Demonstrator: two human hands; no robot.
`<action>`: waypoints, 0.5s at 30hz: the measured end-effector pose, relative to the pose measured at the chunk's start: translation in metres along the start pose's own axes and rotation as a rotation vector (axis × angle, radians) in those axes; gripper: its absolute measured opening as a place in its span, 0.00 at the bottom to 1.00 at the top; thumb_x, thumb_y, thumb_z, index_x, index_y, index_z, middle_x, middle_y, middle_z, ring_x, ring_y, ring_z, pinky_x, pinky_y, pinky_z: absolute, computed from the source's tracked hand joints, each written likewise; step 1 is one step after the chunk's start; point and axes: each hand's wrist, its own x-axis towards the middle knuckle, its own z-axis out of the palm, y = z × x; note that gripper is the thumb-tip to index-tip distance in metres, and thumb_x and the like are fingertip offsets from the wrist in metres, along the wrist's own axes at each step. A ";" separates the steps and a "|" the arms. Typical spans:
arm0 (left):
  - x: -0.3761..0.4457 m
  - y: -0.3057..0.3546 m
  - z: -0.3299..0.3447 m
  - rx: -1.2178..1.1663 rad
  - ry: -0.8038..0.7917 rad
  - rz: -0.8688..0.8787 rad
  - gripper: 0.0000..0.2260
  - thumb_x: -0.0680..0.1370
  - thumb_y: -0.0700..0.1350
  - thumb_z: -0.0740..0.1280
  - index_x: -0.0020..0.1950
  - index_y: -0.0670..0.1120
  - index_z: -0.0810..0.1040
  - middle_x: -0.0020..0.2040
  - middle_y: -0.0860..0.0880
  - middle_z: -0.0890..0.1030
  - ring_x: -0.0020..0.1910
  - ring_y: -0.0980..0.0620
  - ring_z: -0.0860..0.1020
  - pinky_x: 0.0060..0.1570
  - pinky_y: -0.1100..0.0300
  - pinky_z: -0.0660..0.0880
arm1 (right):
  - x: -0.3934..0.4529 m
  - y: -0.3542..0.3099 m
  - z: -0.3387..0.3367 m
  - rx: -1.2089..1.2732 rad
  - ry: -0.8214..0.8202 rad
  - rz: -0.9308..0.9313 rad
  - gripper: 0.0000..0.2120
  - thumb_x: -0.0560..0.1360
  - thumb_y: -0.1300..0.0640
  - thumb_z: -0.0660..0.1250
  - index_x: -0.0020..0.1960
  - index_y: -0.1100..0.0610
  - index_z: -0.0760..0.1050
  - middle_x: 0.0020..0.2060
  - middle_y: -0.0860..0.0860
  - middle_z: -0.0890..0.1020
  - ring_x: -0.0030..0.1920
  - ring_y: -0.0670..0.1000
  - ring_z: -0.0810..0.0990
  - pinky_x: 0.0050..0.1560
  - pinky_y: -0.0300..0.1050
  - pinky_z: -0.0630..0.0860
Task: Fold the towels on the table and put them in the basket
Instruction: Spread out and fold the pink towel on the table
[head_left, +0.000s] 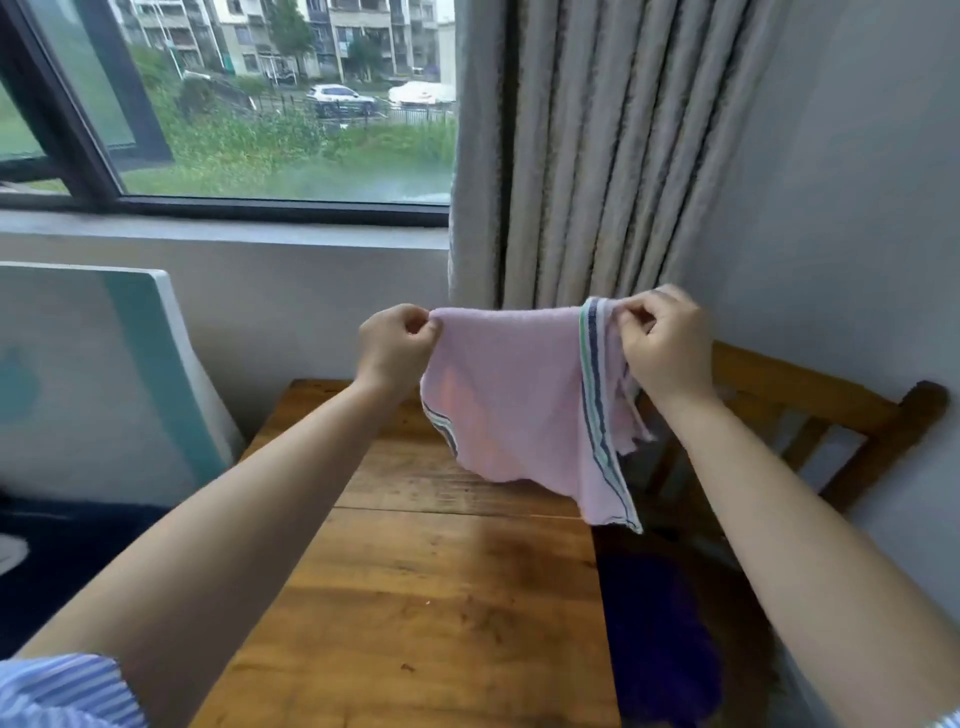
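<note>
Held up in the air above the far end of the wooden table (415, 597): one pink towel (511, 395), edged with blue, green and white stripes. Left hand (397, 348) at the upper left corner, fingers curled, thumb and forefinger pinched together on the cloth. Right hand (667, 348) at the upper right corner, fingers bent and clamped on the bunched striped border. Top edge stretched roughly level between the two grips, the rest hanging loose, folded over on itself at the right, lowest corner dangling past the table's right edge. Whether the lower edge brushes the tabletop: cannot tell.

Right of the table, low down in shadow, a dark mass with something purple (670, 634) in it; too dim to tell whether a basket, or what lies inside. No container clearly made out anywhere in view.

Behind the right hand, a wooden chair (810, 400) against the grey wall. Further back, grey pleated curtain (613, 156) beside a window (285, 104). At the left, a white and teal panel (130, 364) leaning near the wall. Blue striped sleeve (62, 691) at the lower left corner.
</note>
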 end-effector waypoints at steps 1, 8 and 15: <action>-0.008 -0.011 -0.015 0.026 0.011 -0.010 0.10 0.77 0.41 0.64 0.47 0.35 0.81 0.44 0.37 0.82 0.47 0.41 0.78 0.48 0.53 0.73 | -0.008 -0.013 0.008 -0.001 -0.029 0.009 0.09 0.70 0.65 0.63 0.42 0.70 0.80 0.39 0.67 0.80 0.40 0.61 0.78 0.38 0.40 0.64; -0.051 -0.082 -0.081 0.228 0.071 -0.080 0.11 0.78 0.44 0.63 0.50 0.38 0.81 0.49 0.40 0.83 0.51 0.43 0.78 0.44 0.59 0.67 | -0.090 -0.058 0.073 0.106 -0.164 0.110 0.07 0.69 0.66 0.66 0.41 0.69 0.81 0.37 0.66 0.81 0.42 0.62 0.80 0.37 0.37 0.61; -0.064 -0.138 -0.085 0.224 0.114 -0.135 0.10 0.78 0.42 0.64 0.50 0.39 0.82 0.48 0.41 0.83 0.49 0.43 0.79 0.45 0.61 0.69 | -0.139 -0.063 0.125 0.229 -0.182 0.254 0.05 0.69 0.68 0.67 0.39 0.70 0.80 0.36 0.64 0.81 0.38 0.54 0.77 0.36 0.30 0.61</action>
